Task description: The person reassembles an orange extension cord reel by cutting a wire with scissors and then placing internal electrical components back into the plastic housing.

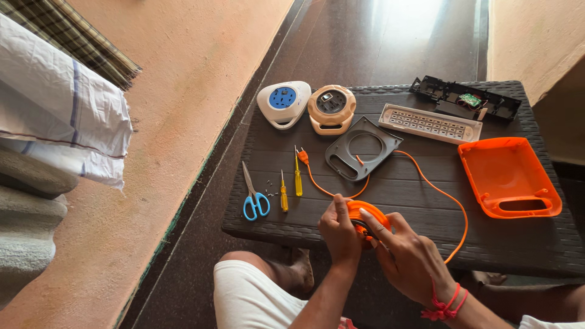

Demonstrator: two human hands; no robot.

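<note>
Orange cord wound on a reel (367, 220) sits between both hands at the near edge of the dark worktop (426, 201), just left of its middle. The left hand (340, 233) curls its fingers (339, 206) around the reel's left side; the right hand (407, 256) closes on it from the right, its forefinger laid across the top. A loose length of orange cord (440, 194) runs from the reel out to the right, loops back across the worktop's middle and ends at an orange plug (302, 156). Left of the hands, toward the near left corner, lie blue-handled scissors (255, 199), small screws (269, 186) and two yellow screwdrivers (297, 178). Beyond the reel rests a dark grey cover plate (362, 147). Along the far edge stand a white-and-blue casing (283, 103), a beige casing (331, 108), a white LED panel (429, 123) and a black housing (466, 97). An orange shell (509, 176) fills the right side. Bare worktop shows between the reel and the cover plate, and right of the hands along the near edge.
</note>
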